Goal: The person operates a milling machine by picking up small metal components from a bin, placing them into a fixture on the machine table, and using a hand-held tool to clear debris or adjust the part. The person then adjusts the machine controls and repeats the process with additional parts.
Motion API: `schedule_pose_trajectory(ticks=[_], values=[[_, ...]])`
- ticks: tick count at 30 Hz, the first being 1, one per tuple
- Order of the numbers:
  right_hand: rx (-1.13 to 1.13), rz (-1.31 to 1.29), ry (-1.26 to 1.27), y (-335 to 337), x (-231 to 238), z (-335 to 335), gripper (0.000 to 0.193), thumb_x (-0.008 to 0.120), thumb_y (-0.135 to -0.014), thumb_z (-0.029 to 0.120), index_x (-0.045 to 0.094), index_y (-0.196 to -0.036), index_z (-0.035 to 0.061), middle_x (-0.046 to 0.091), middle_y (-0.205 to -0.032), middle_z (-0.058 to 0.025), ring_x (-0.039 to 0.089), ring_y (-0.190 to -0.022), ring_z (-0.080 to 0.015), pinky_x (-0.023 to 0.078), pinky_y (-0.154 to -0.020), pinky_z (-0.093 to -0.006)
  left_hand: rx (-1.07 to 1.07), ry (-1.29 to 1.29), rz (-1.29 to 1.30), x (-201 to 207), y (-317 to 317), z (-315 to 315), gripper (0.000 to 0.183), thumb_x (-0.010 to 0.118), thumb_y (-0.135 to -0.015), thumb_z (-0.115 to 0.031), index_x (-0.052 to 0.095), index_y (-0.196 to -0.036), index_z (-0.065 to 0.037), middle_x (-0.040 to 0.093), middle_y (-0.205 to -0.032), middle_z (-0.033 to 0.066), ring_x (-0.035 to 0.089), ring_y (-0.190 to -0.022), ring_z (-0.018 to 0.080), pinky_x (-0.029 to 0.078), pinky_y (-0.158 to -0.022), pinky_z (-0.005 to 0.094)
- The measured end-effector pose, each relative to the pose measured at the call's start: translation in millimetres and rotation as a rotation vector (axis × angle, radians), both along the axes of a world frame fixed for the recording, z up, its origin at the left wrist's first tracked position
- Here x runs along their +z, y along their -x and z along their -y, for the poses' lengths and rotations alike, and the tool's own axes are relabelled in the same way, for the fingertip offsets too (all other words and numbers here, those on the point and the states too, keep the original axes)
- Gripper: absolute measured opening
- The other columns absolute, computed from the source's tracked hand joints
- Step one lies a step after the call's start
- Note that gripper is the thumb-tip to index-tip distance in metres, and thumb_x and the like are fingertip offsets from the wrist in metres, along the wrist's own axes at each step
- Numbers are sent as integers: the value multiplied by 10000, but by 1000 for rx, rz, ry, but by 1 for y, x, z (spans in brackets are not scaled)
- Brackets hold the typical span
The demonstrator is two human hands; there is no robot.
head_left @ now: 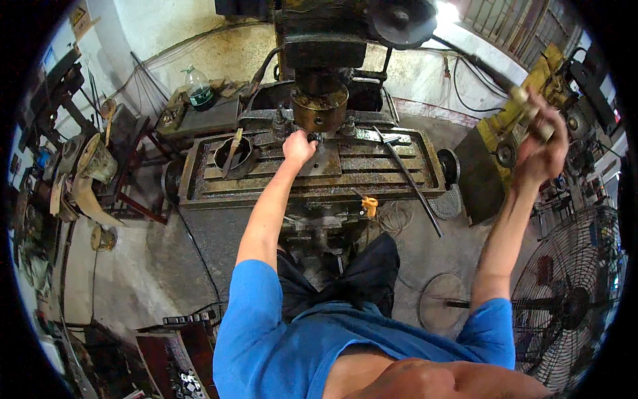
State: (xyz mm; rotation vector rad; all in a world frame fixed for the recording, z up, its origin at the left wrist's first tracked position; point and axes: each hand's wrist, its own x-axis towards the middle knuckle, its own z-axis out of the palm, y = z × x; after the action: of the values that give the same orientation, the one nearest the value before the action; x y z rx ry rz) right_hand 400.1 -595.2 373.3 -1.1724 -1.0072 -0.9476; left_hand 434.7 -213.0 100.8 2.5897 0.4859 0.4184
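Observation:
My right hand (548, 149) is raised at the right, its fingers wrapped round the pale grip of a long lever (488, 72) that runs toward the machine's dark round hub (402, 23). Under the brass-coloured spindle head (319, 110) of the milling or drilling machine, my left hand (299, 146) is closed, thumb pressed toward the fingers. It is beside a small dark part just below the spindle; what the fingers hold, if anything, I cannot make out. Below lies the slotted metal table (266, 188), strewn with fine chips. A dark pot (224, 171) with a brush (234, 147) leaning in it stands left of my left hand.
A long metal bar (411, 179) lies across the table, overhanging its front right edge. A yellow-handled tool (369, 205) sits at the front edge. A large caged fan (558, 286) stands at my right. A clear bottle (199, 90) rests on the side bench at the back left.

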Motion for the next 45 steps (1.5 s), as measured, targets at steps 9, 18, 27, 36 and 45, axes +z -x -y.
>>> schedule_pose_trajectory(ticks=[9,18,27,36,45], values=[[23,51,37,1,-45,-9,279,485,-659,165,557,-772,-79,558,-756,-152,562,-882,-306,285,-965,-582,19,-12,31,-10,0,-6,363,705,-657,-329,610,-755,8,622,-817,184,604,-800,326,484,-702,414],[77,23,-3,8,-62,-8,311,443,-541,95,565,-770,-77,573,-787,-176,558,-854,-296,297,-968,-567,-29,-119,198,25,79,-47,403,650,-716,-306,572,-1055,-102,610,-772,177,607,-737,315,477,-611,429],[138,44,-23,-3,-58,-12,362,373,-525,37,559,-802,-103,560,-838,-231,548,-870,-302,274,-983,-563,107,-587,28,8,169,-140,377,545,-804,-301,524,-1122,-100,589,-759,157,602,-639,319,476,-550,424],[123,29,3,-4,-52,0,337,414,-555,61,566,-813,-94,564,-862,-212,543,-892,-300,276,-982,-547,113,-492,321,4,173,-148,133,549,-752,-109,656,-825,-80,564,-744,192,583,-619,344,479,-567,426],[120,23,-10,0,-51,-5,342,404,-533,61,566,-793,-91,564,-838,-218,545,-883,-302,286,-974,-548,97,-445,298,32,185,-153,143,549,-729,-48,638,-840,-46,541,-779,193,578,-685,351,468,-623,433]])
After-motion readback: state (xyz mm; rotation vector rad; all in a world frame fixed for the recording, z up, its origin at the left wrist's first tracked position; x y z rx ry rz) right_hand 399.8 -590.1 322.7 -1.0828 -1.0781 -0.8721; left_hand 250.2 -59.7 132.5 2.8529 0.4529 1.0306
